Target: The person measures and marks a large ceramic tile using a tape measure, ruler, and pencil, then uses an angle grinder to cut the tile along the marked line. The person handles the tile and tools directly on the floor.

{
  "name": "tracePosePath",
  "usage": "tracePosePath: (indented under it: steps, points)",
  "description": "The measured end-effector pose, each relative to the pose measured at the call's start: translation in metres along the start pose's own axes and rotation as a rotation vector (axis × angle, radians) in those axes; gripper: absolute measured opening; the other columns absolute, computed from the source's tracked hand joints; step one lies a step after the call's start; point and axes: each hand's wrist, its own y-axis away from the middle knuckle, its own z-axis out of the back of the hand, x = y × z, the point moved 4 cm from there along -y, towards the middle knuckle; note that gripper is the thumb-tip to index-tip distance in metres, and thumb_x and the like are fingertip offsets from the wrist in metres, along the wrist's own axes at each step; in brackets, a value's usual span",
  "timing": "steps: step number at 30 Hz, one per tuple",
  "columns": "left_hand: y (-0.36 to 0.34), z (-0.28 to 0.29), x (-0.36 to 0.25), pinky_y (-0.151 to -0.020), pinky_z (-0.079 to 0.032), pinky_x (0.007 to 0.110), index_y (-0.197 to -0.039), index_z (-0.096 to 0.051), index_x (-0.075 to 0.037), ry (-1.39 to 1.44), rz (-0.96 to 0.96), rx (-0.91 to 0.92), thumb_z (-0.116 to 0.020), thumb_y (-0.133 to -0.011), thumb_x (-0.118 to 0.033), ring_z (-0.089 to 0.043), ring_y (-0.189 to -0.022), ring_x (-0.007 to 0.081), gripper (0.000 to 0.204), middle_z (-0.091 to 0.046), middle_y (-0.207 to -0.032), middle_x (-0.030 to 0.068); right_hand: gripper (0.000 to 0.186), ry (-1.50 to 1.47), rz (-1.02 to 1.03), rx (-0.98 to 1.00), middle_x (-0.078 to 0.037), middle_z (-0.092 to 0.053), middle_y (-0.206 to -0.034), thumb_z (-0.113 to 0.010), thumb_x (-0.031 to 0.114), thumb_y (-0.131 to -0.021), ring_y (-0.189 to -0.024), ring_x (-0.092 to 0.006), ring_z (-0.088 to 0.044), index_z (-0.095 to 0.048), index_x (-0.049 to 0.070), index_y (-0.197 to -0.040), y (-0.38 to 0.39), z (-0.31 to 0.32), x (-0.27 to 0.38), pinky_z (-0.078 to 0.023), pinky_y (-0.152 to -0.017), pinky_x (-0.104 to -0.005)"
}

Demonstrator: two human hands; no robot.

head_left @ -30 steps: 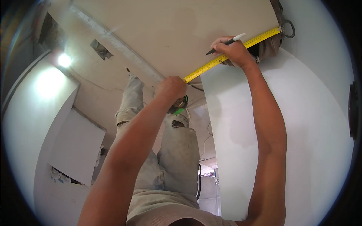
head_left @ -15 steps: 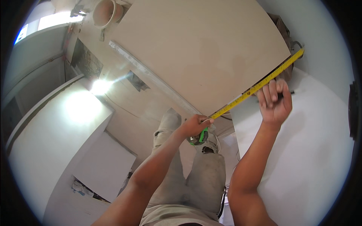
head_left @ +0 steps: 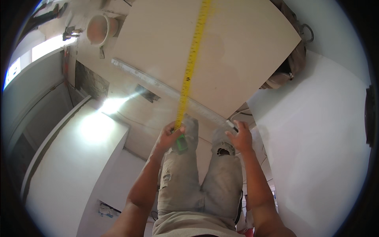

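My left hand (head_left: 169,136) is closed around the green case of a tape measure (head_left: 181,143) above my left knee. From it the yellow blade (head_left: 192,59) runs out over a large beige board (head_left: 244,51) to the far edge of the view, where its end is cut off. My right hand (head_left: 241,136) pinches a pen-like marker with a pale tip (head_left: 231,125) over my right knee, close to the board's near corner. A long greyish straight bar (head_left: 154,82) lies along the board's near left edge, crossed by the blade.
A pale bucket (head_left: 98,31) stands at the far left. A brown bag (head_left: 281,78) lies by the board's right edge. A bright lamp (head_left: 112,106) glares beside a white panel (head_left: 71,158) at left; a white surface (head_left: 312,130) rises at right.
The blade has swung from pointing right to pointing away across the board. My left hand moved left with the case. My right hand left the blade and came down toward my knee.
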Motion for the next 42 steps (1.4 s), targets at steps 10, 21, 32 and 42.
tracePosePath:
  steps: [10, 21, 32, 42]
  points:
    - [0.018, 0.017, -0.05, -0.076, -0.054, 0.035, -0.126, -0.05, -0.004, 0.309, -0.013, 0.239, -0.087, -0.066, -0.024, -0.066, -0.089, 0.0212, 0.073, -0.056, -0.107, 0.0059, 0.052, 0.277, 0.018, 0.057, -0.021, -0.049, -0.126, -0.073, 0.021, -0.083, -0.093, -0.0316, -0.068, -0.046, 0.009, -0.125, -0.013, -0.056, 0.031, -0.058, -0.074, -0.0436]
    - [0.018, 0.019, -0.083, -0.069, -0.056, 0.037, -0.119, -0.054, -0.005, 0.382, -0.151, 0.197, -0.086, -0.07, -0.03, -0.067, -0.082, 0.0245, 0.063, -0.058, -0.107, 0.0074, 0.035, 0.257, 0.036, 0.031, -0.015, -0.052, -0.118, -0.064, 0.017, -0.087, -0.082, -0.0303, -0.069, -0.051, 0.01, -0.119, -0.021, -0.039, 0.023, -0.059, -0.068, -0.0409]
    - [-0.02, -0.032, -0.029, -0.062, -0.054, 0.031, -0.092, -0.063, -0.003, -0.225, 0.071, 0.203, -0.047, -0.103, -0.049, -0.066, -0.069, 0.0168, 0.05, -0.065, -0.074, 0.0082, 0.027, -0.161, 0.092, -0.149, -0.012, -0.06, -0.1, -0.068, 0.024, -0.09, -0.081, -0.0251, -0.065, -0.06, 0.008, -0.111, -0.011, -0.037, 0.018, -0.052, -0.07, -0.0343]
    - [-0.049, -0.155, -0.027, -0.064, -0.046, 0.029, -0.09, -0.064, -0.002, -0.335, -0.018, 0.297, -0.044, -0.105, -0.047, -0.052, -0.067, 0.0099, 0.051, -0.054, -0.07, 0.0005, 0.035, -0.668, -0.309, -0.525, -0.004, -0.061, -0.073, -0.066, 0.032, -0.092, -0.06, -0.0126, -0.052, -0.066, -0.003, -0.09, -0.118, 0.137, -0.01, -0.043, -0.058, -0.0321]
